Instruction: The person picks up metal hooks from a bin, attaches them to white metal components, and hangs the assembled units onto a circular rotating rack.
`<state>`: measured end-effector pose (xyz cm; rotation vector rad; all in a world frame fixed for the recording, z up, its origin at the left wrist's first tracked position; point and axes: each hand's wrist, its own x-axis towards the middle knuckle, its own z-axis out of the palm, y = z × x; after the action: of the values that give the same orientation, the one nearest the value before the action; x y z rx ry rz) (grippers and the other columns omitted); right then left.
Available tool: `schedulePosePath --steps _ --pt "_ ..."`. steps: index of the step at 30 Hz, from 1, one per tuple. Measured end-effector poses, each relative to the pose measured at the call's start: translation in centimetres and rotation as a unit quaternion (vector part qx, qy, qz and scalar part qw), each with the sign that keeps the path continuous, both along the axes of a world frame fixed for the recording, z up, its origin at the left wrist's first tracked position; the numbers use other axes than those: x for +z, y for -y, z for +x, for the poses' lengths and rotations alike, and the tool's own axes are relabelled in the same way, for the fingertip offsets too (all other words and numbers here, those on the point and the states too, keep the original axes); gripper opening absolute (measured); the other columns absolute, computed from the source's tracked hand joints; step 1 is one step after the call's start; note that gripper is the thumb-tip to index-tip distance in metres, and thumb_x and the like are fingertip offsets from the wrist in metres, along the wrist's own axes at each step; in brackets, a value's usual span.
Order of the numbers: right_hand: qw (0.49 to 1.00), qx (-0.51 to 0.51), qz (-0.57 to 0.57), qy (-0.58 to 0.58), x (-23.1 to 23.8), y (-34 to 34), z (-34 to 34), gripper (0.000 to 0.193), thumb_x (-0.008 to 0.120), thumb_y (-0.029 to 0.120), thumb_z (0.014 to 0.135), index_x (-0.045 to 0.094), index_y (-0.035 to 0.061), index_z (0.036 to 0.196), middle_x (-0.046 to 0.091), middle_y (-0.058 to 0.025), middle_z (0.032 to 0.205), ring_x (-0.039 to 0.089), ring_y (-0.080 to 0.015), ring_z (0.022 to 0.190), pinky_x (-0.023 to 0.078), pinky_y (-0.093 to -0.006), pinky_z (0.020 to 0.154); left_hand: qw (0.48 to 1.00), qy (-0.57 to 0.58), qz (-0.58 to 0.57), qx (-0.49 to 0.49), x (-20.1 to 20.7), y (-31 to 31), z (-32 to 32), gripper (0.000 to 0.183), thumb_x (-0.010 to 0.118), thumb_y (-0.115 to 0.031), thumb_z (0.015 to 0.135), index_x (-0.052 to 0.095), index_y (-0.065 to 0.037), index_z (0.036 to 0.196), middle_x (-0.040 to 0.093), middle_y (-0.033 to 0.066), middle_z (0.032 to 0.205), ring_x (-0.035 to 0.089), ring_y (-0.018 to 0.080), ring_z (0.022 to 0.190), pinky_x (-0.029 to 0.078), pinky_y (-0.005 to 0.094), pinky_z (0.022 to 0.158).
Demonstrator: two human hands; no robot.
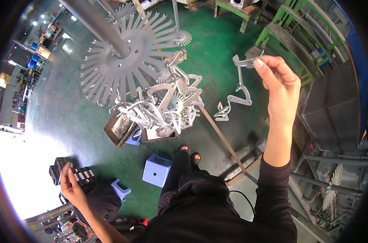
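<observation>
R hand (283,89) up high on the R side, thumb + fingertips pinched on one end of a grey metal bracket (244,63), which is held in the air above the green floor (210,32), w/ similar brackets (238,100) strung below it. L hand (74,192) raised low on the L, well apart, thumb + index w/ a narrow gap at most; can't tell if the tips touch. Betw. hands: a bracket pile (163,96) nr the big spiky wheel (111,67) on its pole (94,24), plus a blue stool (155,164).
</observation>
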<state>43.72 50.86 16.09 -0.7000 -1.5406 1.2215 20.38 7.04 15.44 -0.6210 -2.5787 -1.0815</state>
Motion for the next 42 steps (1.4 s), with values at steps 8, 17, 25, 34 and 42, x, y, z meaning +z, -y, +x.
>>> schedulePosePath --steps 8,17,25,34,42 --pt "0.998 0.045 0.026 -0.028 0.4 -2.3 -2.0 0.008 0.069 0.003 0.076 0.066 -0.001 0.082 0.058 0.0008 0.074 0.049 -0.0041 0.064 0.038 -0.0178 0.059 0.998 -0.025 0.052 0.023 3.3 -4.3 0.3 0.023 0.047 -0.009 0.092 0.058 0.004 0.107 0.062 0.0111 0.102 0.056 0.016 0.097 0.041 0.0283 0.089" --pt "0.988 0.108 0.095 -0.053 -0.1 -4.3 -5.1 0.005 0.068 0.001 0.075 0.065 -0.0009 0.078 0.055 0.0006 0.072 0.046 -0.0034 0.06 0.036 -0.018 0.053 0.994 -0.08 0.061 -0.03 6.2 -13.9 6.5 0.021 0.046 0.0 0.09 0.057 0.007 0.106 0.061 0.0168 0.104 0.058 0.0204 0.098 0.04 0.0315 0.092" --pt "0.97 0.212 0.093 -0.071 -0.4 -6.3 -9.0 0.006 0.069 0.0 0.073 0.065 -0.0021 0.077 0.054 -0.0005 0.072 0.044 -0.0027 0.057 0.034 -0.0178 0.048 0.991 -0.119 -0.04 -0.054 6.1 -20.1 11.9 0.021 0.054 0.001 0.079 0.062 0.006 0.098 0.061 0.0187 0.105 0.055 0.0282 0.104 0.035 0.0387 0.095" --pt "0.957 0.252 0.106 -0.096 -2.1 -6.9 -11.5 0.007 0.07 0.0 0.072 0.065 -0.0012 0.076 0.055 -0.0021 0.07 0.046 -0.0055 0.056 0.037 -0.0198 0.051 0.965 -0.139 -0.216 -0.044 5.4 -24.9 12.2 0.041 0.062 -0.007 0.075 0.057 -0.004 0.116 0.051 0.0124 0.125 0.045 0.0304 0.12 0.029 0.044 0.102" --pt "0.953 0.264 0.135 -0.063 -2.7 -6.6 -13.0 0.007 0.069 0.001 0.072 0.064 -0.0005 0.076 0.056 -0.0045 0.069 0.051 -0.009 0.056 0.04 -0.022 0.051 0.96 -0.108 -0.26 -0.012 5.0 -25.7 12.3 0.047 0.061 -0.009 0.076 0.052 -0.005 0.122 0.05 0.0131 0.128 0.043 0.0295 0.122 0.025 0.0448 0.104"
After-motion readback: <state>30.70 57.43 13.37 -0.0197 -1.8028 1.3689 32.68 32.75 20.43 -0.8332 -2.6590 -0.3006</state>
